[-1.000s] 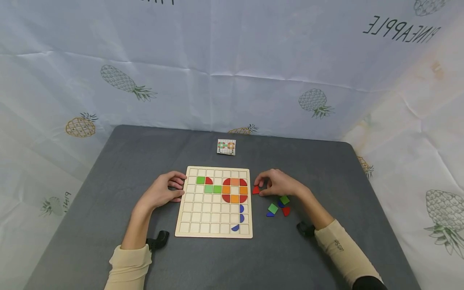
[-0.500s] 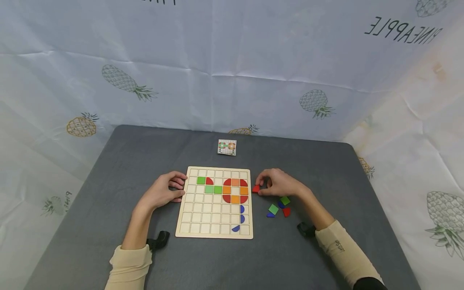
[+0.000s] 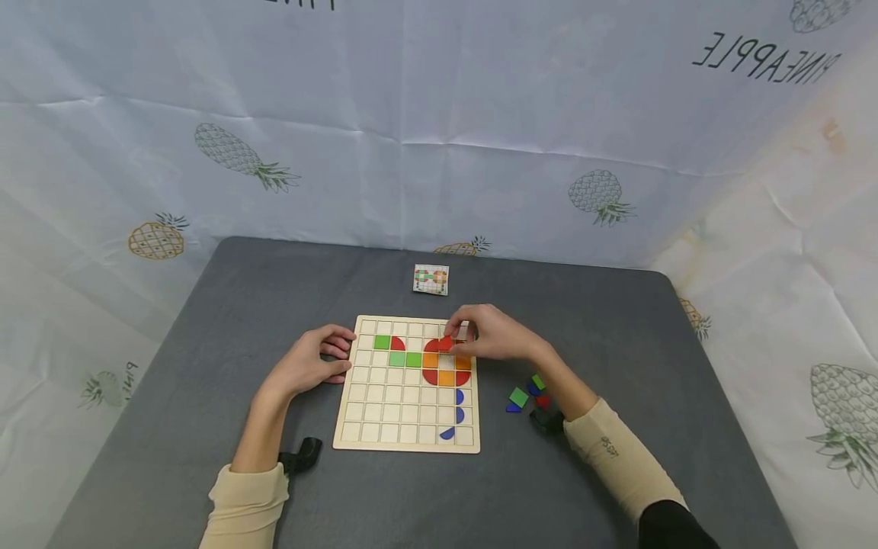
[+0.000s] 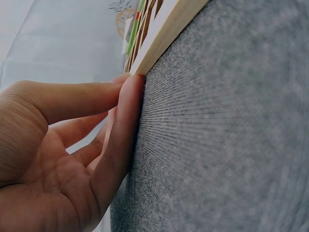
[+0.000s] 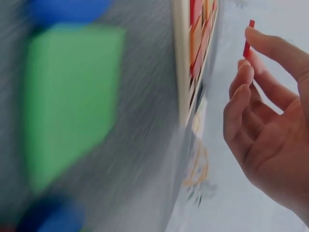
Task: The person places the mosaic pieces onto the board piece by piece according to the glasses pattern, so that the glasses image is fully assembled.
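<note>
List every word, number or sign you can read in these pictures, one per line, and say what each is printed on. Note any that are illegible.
"PINEAPPLE", mirrored and upside down, on the backdrop cloth.
"PINE", partial, on the cloth at lower left.
Cut-off letters at the cloth's top edge: unreadable.
Small mark on the right sleeve: too small to read.
Pattern card: coloured grid, no text legible.

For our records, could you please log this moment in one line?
right hand: pinches flat red piece above wooden grid board | left hand: touches board edge

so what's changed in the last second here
The right hand lifted the red piece off the table beside the board and carried it left, over the red and orange ring. The left hand stayed against the board's left edge; the loose pieces stayed put.
</note>
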`<state>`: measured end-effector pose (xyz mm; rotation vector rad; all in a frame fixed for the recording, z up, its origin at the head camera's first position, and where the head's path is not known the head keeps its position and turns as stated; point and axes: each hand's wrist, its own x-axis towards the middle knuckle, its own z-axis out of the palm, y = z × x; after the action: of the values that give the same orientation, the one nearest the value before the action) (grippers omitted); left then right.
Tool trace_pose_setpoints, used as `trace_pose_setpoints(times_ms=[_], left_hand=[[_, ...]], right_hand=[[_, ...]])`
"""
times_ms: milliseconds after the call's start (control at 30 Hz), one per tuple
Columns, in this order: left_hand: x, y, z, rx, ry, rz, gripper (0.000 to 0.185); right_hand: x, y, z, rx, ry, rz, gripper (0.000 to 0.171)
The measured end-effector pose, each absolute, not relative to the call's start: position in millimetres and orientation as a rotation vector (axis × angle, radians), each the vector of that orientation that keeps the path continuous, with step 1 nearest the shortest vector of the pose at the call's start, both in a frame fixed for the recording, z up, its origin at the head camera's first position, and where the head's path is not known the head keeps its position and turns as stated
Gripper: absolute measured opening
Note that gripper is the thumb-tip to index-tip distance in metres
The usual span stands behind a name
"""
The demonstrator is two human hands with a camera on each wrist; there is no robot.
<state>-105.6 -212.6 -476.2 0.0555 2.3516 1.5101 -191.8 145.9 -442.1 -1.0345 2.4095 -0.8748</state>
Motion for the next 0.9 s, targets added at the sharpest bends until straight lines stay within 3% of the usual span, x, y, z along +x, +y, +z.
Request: trace_pose_setpoints(times_ms=[533,900], left_hand=[[-106.4,-212.8,-478.1,0.045,2.340,1.517,0.046],[-105.5,-214.1,-475.1,0.082,2.348,1.511,0.046]], right_hand=[[-199.7,33.3,-453.3,-1.095,2.455,-0.680,0.023],[-201.9,-0.6,-458.2,-0.983,2.503,-0.566,0.024]])
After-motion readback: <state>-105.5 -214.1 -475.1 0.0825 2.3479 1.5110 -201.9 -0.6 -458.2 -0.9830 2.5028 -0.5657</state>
